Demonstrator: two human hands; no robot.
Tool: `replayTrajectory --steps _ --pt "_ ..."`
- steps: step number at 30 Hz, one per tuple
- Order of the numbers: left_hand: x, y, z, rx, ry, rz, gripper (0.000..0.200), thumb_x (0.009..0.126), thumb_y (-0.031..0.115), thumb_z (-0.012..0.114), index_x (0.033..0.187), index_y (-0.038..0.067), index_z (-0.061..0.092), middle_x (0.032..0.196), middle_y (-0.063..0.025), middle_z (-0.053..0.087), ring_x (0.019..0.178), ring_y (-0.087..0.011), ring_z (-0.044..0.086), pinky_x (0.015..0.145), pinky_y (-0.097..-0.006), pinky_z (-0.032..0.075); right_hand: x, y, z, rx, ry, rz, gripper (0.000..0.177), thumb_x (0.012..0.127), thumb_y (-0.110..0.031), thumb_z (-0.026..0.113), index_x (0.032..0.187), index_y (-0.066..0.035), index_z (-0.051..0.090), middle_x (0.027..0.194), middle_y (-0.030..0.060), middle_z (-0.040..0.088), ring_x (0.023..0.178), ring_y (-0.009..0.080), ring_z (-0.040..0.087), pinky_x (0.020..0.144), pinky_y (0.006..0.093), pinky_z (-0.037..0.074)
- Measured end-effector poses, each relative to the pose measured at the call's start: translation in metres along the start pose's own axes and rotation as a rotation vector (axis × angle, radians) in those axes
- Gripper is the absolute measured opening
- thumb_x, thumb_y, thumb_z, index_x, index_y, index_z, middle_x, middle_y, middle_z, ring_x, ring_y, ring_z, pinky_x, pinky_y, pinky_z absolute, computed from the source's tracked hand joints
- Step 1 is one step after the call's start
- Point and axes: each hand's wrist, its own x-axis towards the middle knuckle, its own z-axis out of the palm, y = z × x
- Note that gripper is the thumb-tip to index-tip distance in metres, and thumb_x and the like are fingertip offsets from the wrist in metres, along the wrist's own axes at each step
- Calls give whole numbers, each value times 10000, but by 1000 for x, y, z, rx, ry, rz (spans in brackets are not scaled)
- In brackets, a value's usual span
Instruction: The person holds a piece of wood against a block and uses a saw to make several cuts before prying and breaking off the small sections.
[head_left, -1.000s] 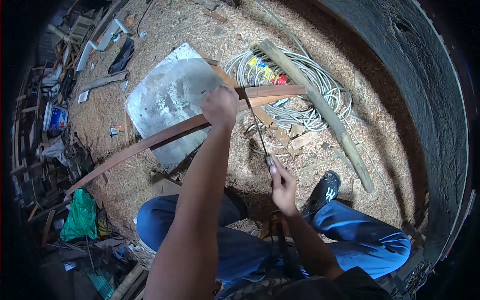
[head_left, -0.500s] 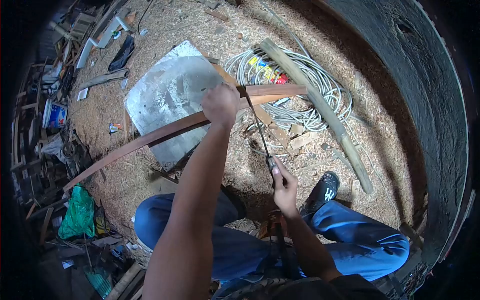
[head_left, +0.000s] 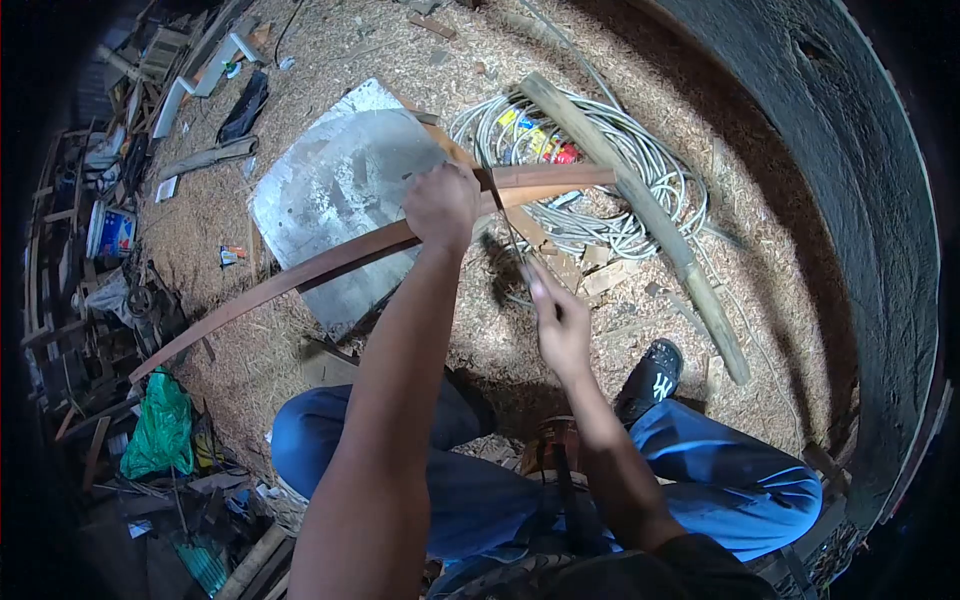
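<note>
My left hand [head_left: 442, 207] is closed around a long reddish wooden strip [head_left: 330, 262], pressing it down. The strip lies slantwise across a stained metal sheet [head_left: 345, 150], and its far right end reaches a round wooden pole [head_left: 655, 215]. My right hand [head_left: 562, 328] grips the handle of a hand saw [head_left: 507, 222], mostly hidden by the fingers. Seen nearly edge-on, the thin blade crosses the strip just right of my left hand. Whether a kerf has formed under the blade cannot be made out.
Under the pole lies a coil of grey cable [head_left: 640, 225]. Wood offcuts [head_left: 605, 275] and shavings cover the ground. A dark curved wall [head_left: 840, 200] rises at right. A green plastic bag [head_left: 158, 425] and scrap wood fill the left side. My shoe [head_left: 652, 378] stands near the pole.
My right hand has pushed forward and up, away from my body, carrying the saw farther across the strip. My left hand and the strip stay almost where they were.
</note>
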Motion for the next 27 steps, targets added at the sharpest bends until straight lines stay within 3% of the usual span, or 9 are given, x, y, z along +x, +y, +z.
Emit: replayTrajectory --steps 9,15,17,22,27 --pt "1 1 -3 2 35 -26 445 971 338 464 789 98 791 837 -176 753 820 -350 746 770 -438 594 -57 25 -21 3 49 -33 361 1057 -170 549 1388 -42 611 1361 194 647 1300 218 582 1108 302 400" --pt "4 -5 10 25 0 43 441 970 356 485 800 85 788 863 -178 755 831 -351 747 768 -437 597 16 -23 7 -98 37 -40 361 1053 -144 554 1394 -37 605 1357 174 656 1288 193 580 1079 290 424" --pt "-2 -5 13 3 166 8 428 962 351 504 775 83 781 822 -169 751 804 -344 745 749 -434 596 0 -15 3 -59 42 -61 365 1054 -132 550 1403 -40 598 1345 176 663 1281 190 585 1073 294 430" --pt "2 -5 10 -9 144 41 408 953 337 513 754 94 774 800 -161 747 775 -334 737 733 -436 593 -59 18 -18 25 64 -30 373 1057 -95 529 1420 -28 580 1293 186 685 1254 169 599 1074 324 436" --pt "-1 0 -1 30 92 45 415 954 336 504 759 94 779 822 -162 751 809 -329 740 753 -438 592 7 -21 5 -81 15 -44 382 1057 -140 537 1422 -37 580 1313 188 677 1255 175 605 1065 309 439"
